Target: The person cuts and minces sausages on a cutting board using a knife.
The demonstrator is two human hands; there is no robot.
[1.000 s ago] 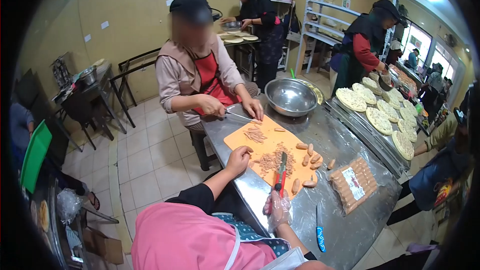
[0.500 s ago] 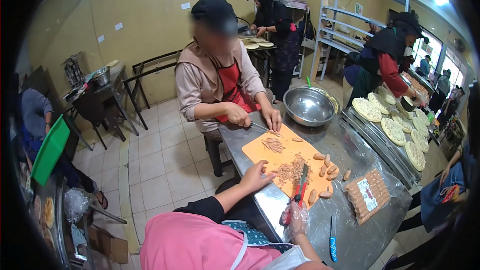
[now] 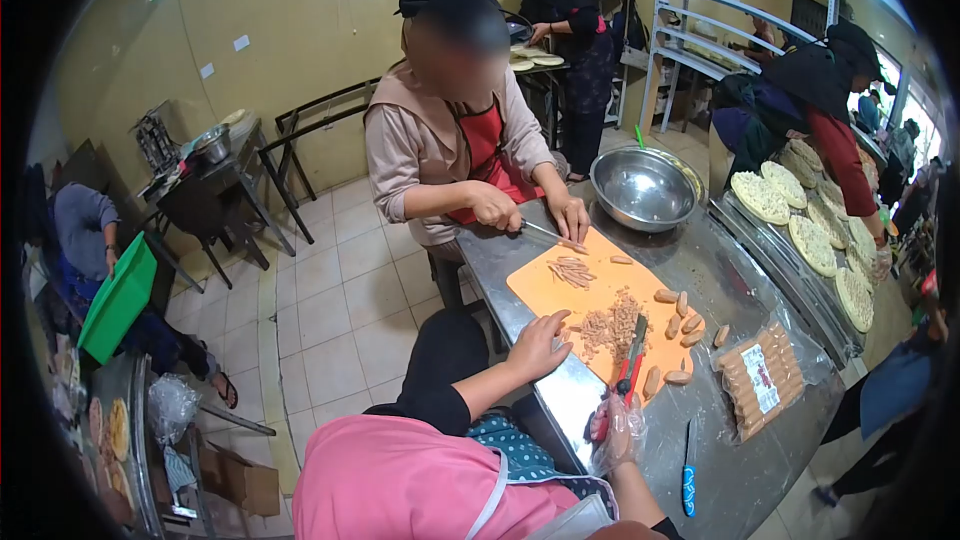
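Note:
My right hand (image 3: 622, 436), in a clear plastic glove, grips red-and-black-handled kitchen scissors (image 3: 630, 370). Their blades point away from me over chopped sausage bits (image 3: 608, 328) on an orange cutting board (image 3: 540, 285). My bare left hand (image 3: 538, 346) rests at the board's near left edge, fingers apart and holding nothing. Several short sausage pieces (image 3: 690, 323) lie along the board's right side. Across the table, a person in a red apron (image 3: 490, 140) holds a knife (image 3: 550, 234) against the board, beside a small pile of sausage strips (image 3: 571, 271).
A steel bowl (image 3: 645, 190) stands at the table's far side. Right of the board lies a pack of sausages (image 3: 757, 380), with a blue-handled knife (image 3: 689, 480) nearer me. Topped dough rounds (image 3: 812, 245) fill a tray at right, where another person (image 3: 800, 90) leans over.
The camera view has shifted, so the scene sits farther right in the picture. My hands stay in nearly the same places by the board. The person at right has reached lower over the dough rounds.

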